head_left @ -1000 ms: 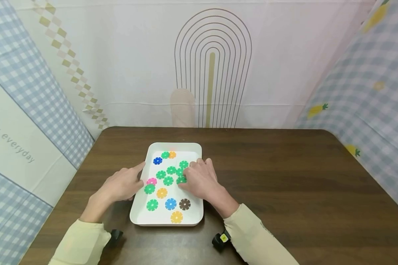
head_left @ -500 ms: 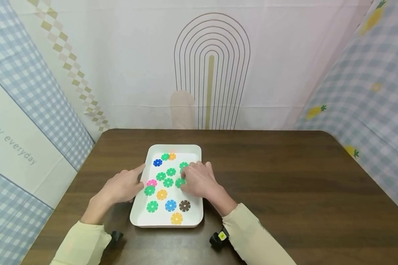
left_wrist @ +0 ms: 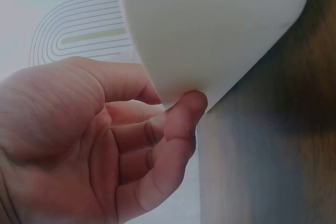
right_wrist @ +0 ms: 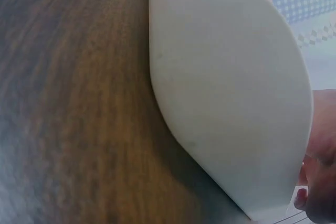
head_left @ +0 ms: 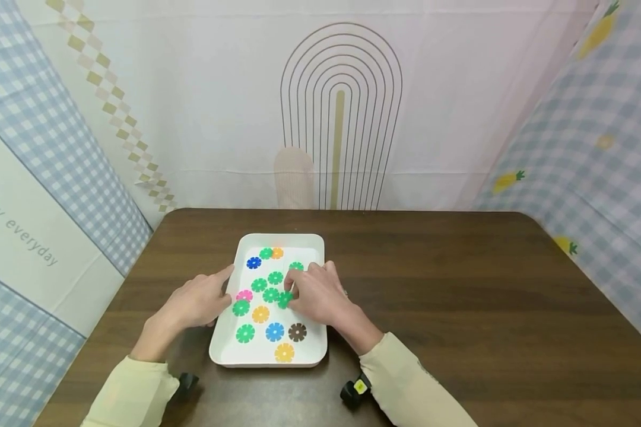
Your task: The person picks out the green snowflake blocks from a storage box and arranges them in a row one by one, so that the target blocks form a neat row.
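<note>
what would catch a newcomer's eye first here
Probably the bright notched discs scattered in the white tray, left of centre on the dark table. Next, the right hand pinching a green disc inside the tray while the left hand holds its left side. Behind the table, nested arches stand out on the pale backdrop.

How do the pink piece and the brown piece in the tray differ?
The pink piece is bright; the brown piece is dark. The pink piece is partly covered by a green piece; the brown piece is uncovered. Pink lies farther back than brown. Both are notched discs in the white tray.
</note>
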Demonstrator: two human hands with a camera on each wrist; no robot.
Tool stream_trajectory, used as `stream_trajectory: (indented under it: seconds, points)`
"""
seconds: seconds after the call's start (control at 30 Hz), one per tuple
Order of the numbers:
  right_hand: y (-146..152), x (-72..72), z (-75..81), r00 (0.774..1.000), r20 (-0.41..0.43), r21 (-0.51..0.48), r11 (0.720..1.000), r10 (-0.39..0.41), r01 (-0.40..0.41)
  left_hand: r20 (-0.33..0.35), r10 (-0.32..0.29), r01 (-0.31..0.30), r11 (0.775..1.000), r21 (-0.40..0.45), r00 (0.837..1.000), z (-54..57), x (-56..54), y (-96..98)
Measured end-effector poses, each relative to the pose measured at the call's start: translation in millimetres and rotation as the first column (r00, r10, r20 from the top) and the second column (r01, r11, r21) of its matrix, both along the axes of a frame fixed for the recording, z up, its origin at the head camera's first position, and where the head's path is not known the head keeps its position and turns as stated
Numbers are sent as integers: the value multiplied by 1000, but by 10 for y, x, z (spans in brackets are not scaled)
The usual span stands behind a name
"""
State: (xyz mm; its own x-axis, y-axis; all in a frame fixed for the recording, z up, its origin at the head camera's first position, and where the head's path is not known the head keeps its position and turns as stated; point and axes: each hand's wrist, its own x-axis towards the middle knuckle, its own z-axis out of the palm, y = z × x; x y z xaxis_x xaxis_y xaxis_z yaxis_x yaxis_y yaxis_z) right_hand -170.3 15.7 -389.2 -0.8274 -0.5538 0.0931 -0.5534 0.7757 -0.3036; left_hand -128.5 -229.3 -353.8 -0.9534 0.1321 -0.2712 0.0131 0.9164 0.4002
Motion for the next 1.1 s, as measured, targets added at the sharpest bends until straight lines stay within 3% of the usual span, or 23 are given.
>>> stream_trajectory:
  seconds: [0.17, 0.3, 0.4, 0.57, 1.1]
  points:
    - [24, -16, 6, 997, 69, -80, 997, 21, -16, -2, -1, 1, 1000, 2, 1000, -2, 2, 8]
    - [71, -38, 36, 989, 143, -206, 979, 38, -8, -1, -1, 1, 1000, -1, 1000, -7, 1, 15]
    - [118, -54, 66, 972, 229, -344, 938, 52, 30, 2, 3, -3, 1000, -3, 1000, -7, 5, 15]
    - [206, -86, 108, 929, 360, -517, 847, 84, 123, 3, 8, -8, 1000, -5, 1000, 2, 13, 13]
    - [466, -151, 148, 915, 386, -615, 773, 119, 159, 5, 7, -7, 1000, 7, 1000, 19, 11, 14]
